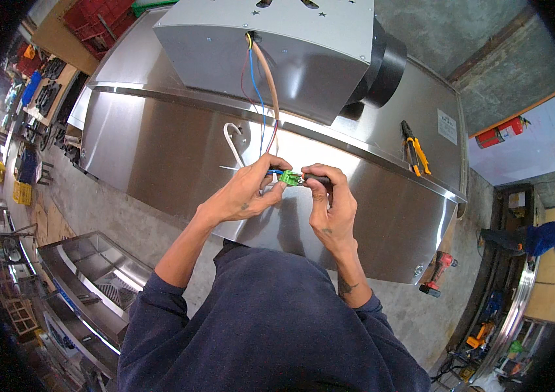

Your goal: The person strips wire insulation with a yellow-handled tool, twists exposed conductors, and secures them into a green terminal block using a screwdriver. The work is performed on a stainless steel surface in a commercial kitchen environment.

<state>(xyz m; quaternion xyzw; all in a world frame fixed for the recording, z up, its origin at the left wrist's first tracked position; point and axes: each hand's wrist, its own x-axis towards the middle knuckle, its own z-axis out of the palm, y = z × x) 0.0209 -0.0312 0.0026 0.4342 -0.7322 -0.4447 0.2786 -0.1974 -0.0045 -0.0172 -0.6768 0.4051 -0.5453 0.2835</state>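
Above the stainless steel surface [179, 157], my left hand [241, 194] pinches a small green terminal block [288, 178] between thumb and fingers. My right hand [333, 208] is closed around the dark handle of a screwdriver [317, 179]; its tip meets the terminal block's right side. Blue wire ends enter the block near my left fingers. A blue wire [257, 85], a dark red wire and a tan cable [269, 78] hang from a hole in the grey metal box [258, 65] down toward my hands. Beside my left hand a white cable [230, 138] curls out of the steel.
Yellow-handled pliers [414, 149] lie on the steel at the right. A black round duct collar [385, 68] sticks out of the box. On the floor stands a red cordless drill [439, 274]. A person in blue [545, 238] is at far right; a steel basin unit [104, 261] stands lower left.
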